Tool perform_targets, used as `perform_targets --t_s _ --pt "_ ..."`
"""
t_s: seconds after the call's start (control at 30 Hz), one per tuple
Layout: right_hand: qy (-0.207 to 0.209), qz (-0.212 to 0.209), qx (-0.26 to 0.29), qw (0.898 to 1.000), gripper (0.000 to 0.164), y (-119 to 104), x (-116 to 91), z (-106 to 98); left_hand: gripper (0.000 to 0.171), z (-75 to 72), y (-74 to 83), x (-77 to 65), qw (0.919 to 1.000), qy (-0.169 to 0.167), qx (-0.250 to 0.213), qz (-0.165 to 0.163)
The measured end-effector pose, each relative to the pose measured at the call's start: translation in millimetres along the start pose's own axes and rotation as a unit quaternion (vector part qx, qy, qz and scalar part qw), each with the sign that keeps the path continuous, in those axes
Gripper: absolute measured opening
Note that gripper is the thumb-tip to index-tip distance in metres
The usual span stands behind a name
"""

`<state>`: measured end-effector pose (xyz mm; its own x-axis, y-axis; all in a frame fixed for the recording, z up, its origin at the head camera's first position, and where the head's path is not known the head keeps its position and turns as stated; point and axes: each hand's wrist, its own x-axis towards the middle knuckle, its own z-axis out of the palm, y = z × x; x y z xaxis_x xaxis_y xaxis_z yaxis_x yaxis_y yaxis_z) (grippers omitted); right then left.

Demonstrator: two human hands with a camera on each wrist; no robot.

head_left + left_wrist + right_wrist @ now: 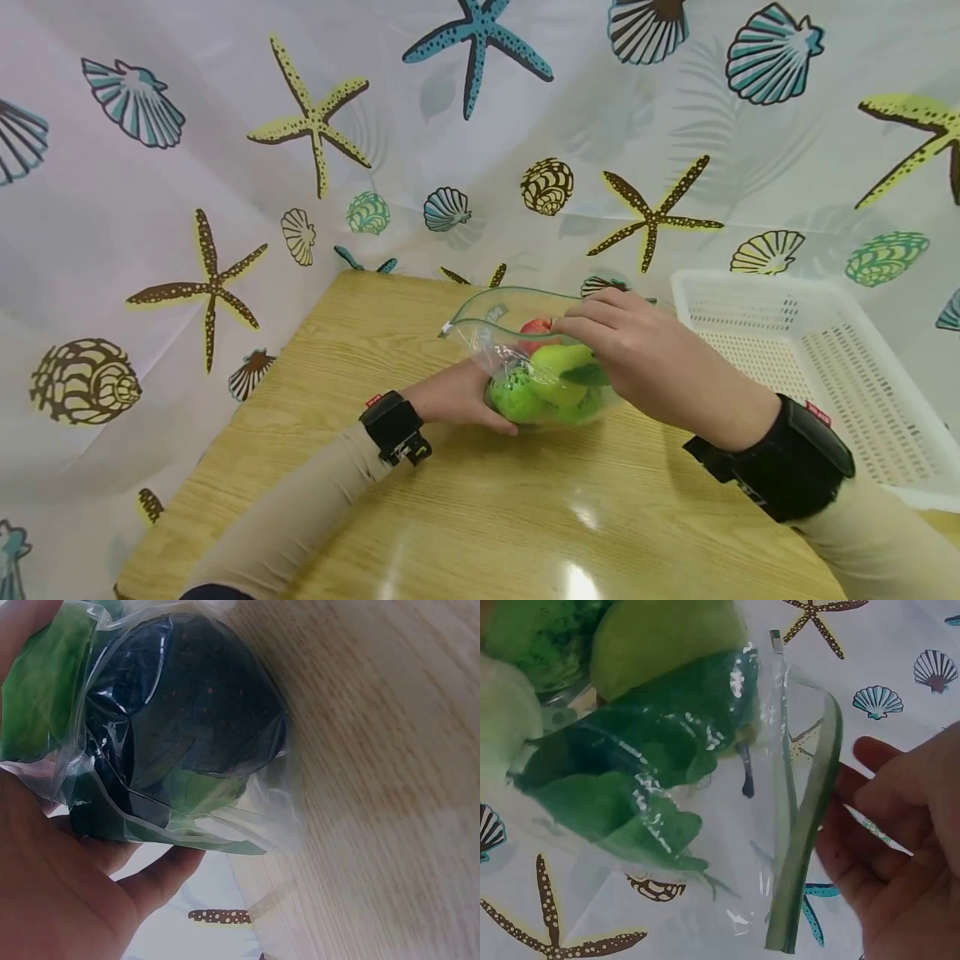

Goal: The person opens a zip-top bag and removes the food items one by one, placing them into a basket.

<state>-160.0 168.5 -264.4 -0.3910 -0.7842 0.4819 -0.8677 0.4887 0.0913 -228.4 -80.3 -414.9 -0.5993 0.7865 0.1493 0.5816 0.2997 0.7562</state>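
Note:
A clear zip bag (pixel 480 337) with a green-edged mouth stands on the wooden table, its mouth gaping. Inside are a small red fruit (pixel 536 335), a yellow-green fruit (pixel 553 363), a speckled green one (pixel 514 395) and green leaves (pixel 622 780). A dark round item (pixel 217 697) shows through the plastic in the left wrist view. My left hand (pixel 459 395) grips the bag low on its left side, thumb in front. At the mouth's right end, my right hand (pixel 637 350) holds the rim with curled fingers, the fingertips right at the zip strip (pixel 810 817).
A white perforated plastic basket (pixel 847 321) stands to the right on the table (pixel 360 333). Behind and left of the table hangs a white curtain (pixel 465 150) printed with starfish and shells.

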Motion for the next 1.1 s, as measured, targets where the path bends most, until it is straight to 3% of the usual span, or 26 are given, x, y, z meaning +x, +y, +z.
perform_targets --t_s 0.13,0.3,0.5,0.7,0.83,0.93,1.1 --pt "-0.033 0.037 0.013 0.999 0.028 4.0 5.0 2.1 0.097 1.9 -10.5 2.7 0.9993 0.003 0.019 -0.03" --pt "-0.059 0.048 0.038 0.996 0.023 8.9 6.0 2.1 0.094 3.9 -22.9 4.3 0.9974 0.0 0.046 -0.056" --pt "-0.129 0.08 0.059 0.987 0.025 6.6 7.8 0.0 0.103 4.3 -28.0 7.3 0.9992 0.003 0.026 -0.03" --pt "-0.241 0.116 0.044 0.962 0.023 5.5 10.7 -0.3 0.106 3.4 -18.9 6.7 0.9996 0.012 0.014 -0.019" --pt "-0.28 0.118 0.036 0.952 0.021 6.9 11.0 0.9 0.102 0.7 -6.7 6.5 0.9998 0.013 -0.017 -0.006" --pt "-0.314 0.137 0.047 0.938 0.026 6.4 11.6 3.9 0.099 -0.1 -1.0 6.5 0.9997 0.013 -0.02 -0.008" --pt "-0.357 0.17 0.072 0.916 0.035 2.4 14.0 9.1 0.11 4.6 -15.9 8.1 0.9995 0.013 0.014 -0.025"
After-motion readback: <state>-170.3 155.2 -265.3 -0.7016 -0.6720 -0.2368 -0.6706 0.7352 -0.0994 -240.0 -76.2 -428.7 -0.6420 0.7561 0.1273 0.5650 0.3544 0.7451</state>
